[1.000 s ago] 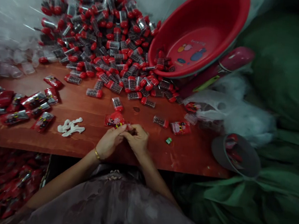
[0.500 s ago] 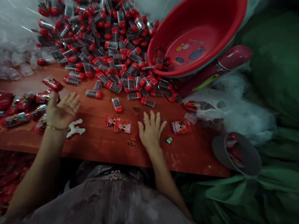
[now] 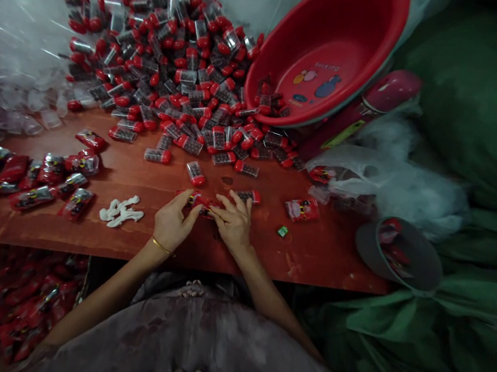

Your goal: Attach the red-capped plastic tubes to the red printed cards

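My left hand (image 3: pixel 172 223) pinches the edge of a flat red packet (image 3: pixel 200 201) lying on the red-brown wooden table (image 3: pixel 145 240). My right hand (image 3: pixel 233 223) is beside it, fingers curled, holding a small clear container with a red cap (image 3: pixel 248 196) at its fingertips while its thumb side touches the same packet. The two hands almost meet over the packet. A gold bracelet is on my left wrist.
A big heap of red-capped containers (image 3: pixel 164 59) fills the far table. A tilted red basin (image 3: pixel 329 52) is at the back right. Filled red packets (image 3: pixel 36 178) lie at the left, white scraps (image 3: pixel 120 211) near them. One red packet (image 3: pixel 301 209), a green bit (image 3: pixel 282 231), a grey cup (image 3: pixel 396 252).
Half a second ago both hands were spread apart and open, the left over the packets at the left. They have come back together at the red packet, and the container moved left with my right hand.
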`<control>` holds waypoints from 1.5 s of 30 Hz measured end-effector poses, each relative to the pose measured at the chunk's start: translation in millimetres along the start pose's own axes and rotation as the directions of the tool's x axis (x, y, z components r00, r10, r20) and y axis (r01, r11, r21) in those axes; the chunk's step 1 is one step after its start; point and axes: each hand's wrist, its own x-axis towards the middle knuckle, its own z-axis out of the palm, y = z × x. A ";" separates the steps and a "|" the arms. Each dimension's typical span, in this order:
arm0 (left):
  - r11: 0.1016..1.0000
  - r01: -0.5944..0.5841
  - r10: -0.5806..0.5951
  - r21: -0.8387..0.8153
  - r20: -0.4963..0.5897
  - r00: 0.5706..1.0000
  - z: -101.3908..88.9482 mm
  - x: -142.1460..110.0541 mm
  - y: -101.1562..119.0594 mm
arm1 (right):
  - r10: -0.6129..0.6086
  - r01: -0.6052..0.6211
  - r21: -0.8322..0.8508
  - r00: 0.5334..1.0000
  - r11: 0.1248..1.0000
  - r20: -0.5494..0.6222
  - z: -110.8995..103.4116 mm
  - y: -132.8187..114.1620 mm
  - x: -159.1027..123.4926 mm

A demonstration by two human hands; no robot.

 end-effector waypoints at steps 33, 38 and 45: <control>0.564 0.453 -0.382 -0.690 0.269 0.884 33.9 10.0 27.7 | 0.282 -0.273 0.196 0.959 0.942 -0.016 -21.1 -15.2 13.5; 0.421 0.589 -0.486 -0.690 0.378 0.788 33.9 17.2 32.2 | 0.376 -0.377 -0.234 0.925 0.896 -0.048 -30.1 14.0 20.3; 0.356 0.686 -0.444 -0.635 0.531 0.722 31.3 15.6 32.1 | 0.240 -0.240 -0.187 0.970 0.953 -0.022 -39.3 35.3 -21.7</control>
